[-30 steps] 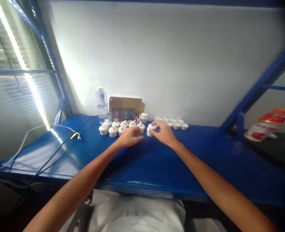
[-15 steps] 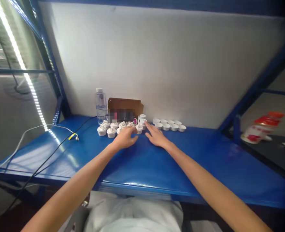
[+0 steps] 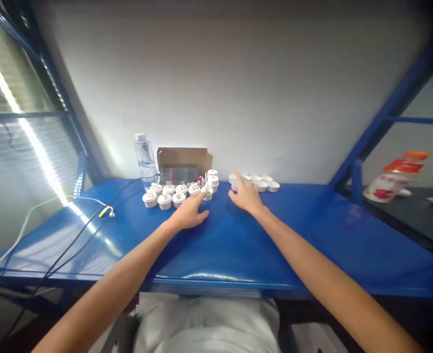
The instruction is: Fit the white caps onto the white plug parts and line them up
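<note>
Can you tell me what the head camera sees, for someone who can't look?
Two bare hands reach across a blue table: the left hand by white plug parts, the right hand at white cups.

Small white cups (image 3: pixel 255 182), clustered, upright

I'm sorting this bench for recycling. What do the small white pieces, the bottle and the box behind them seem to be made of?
White pieces: likely moulded plastic, opaque with a slight sheen; those nearest the left hand carry small inserts too blurred to identify. The open cups by the right hand look the same. Bottle: clear plastic, see-through. Box: brown cardboard, matte.
</note>
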`<state>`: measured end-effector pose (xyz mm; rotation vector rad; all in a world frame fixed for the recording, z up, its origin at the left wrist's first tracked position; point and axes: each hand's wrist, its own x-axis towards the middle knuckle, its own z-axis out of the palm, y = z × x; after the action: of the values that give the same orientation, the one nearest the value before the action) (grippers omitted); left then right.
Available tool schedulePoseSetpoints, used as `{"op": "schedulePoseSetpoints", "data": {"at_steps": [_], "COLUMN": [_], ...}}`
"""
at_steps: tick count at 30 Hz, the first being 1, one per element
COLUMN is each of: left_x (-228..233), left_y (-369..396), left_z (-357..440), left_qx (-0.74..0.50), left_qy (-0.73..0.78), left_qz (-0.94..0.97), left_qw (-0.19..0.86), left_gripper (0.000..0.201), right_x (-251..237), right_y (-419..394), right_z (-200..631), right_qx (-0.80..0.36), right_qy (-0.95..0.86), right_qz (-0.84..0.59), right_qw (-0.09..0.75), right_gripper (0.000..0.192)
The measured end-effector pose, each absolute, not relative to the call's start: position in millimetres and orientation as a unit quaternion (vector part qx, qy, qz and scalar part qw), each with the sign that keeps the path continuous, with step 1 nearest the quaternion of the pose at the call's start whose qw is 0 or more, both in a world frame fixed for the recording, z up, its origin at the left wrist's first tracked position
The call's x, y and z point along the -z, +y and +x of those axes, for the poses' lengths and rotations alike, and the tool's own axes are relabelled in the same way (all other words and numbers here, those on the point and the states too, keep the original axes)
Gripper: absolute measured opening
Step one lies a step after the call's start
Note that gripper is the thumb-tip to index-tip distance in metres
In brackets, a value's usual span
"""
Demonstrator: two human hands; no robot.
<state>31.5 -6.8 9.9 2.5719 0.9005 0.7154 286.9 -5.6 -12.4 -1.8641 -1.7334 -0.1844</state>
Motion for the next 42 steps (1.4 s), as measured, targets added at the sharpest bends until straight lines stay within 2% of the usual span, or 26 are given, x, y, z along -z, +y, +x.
{"op": "schedulePoseSetpoints", "data": {"at_steps": [4,6,9,12,15,18,21,24,26,31,37,42], "left_x": [-6,-4,-1,1,1,0,-3,-5,-4,-3,1,3], "left_y": [-6,-5,-4,-3,-1,-1,-2,-1,0,2,1,3], "left_z": [32,33,33,34,34,34,34,35,35,37,37,37], "left_qx": [-0.258,-0.262,-0.254,-0.244,-0.249,-0.262,-0.278,-0.300,-0.316,-0.320,-0.336,-0.331], "left_qy": [0.346,0.354,0.358,0.351,0.345,0.338,0.320,0.307,0.312,0.313,0.276,0.268], "left_qz": [0.884,0.879,0.881,0.888,0.892,0.894,0.895,0.889,0.876,0.836,0.803,0.803], "left_qw": [0.180,0.181,0.177,0.170,0.151,0.136,0.139,0.159,0.186,0.316,0.407,0.417], "left_gripper": [0.077,0.077,0.076,0.070,0.065,0.059,0.048,0.032,0.027,0.039,0.058,0.053], "right_x": [17,17,15,15,18,19,17,12,7,-6,-4,-1], "right_y": [-3,-1,-1,-2,-3,-4,-8,-13,-15,-22,-34,-36], "right_z": [299,295,279,268,267,271,271,271,273,269,243,239], "right_qx": [-0.037,-0.102,-0.260,-0.377,-0.332,-0.232,-0.162,-0.121,-0.116,-0.127,-0.165,-0.281], "right_qy": [-0.683,-0.682,-0.623,-0.571,-0.598,-0.633,-0.684,-0.753,-0.756,-0.680,-0.760,-0.719], "right_qz": [-0.657,-0.620,-0.567,-0.538,-0.570,-0.593,-0.559,-0.516,-0.515,-0.508,-0.458,-0.443], "right_qw": [0.317,0.374,0.471,0.492,0.454,0.441,0.440,0.389,0.387,0.513,0.431,0.456], "right_gripper": [0.076,0.065,0.045,0.031,0.023,0.026,0.025,0.029,0.030,0.034,0.036,0.039]}}
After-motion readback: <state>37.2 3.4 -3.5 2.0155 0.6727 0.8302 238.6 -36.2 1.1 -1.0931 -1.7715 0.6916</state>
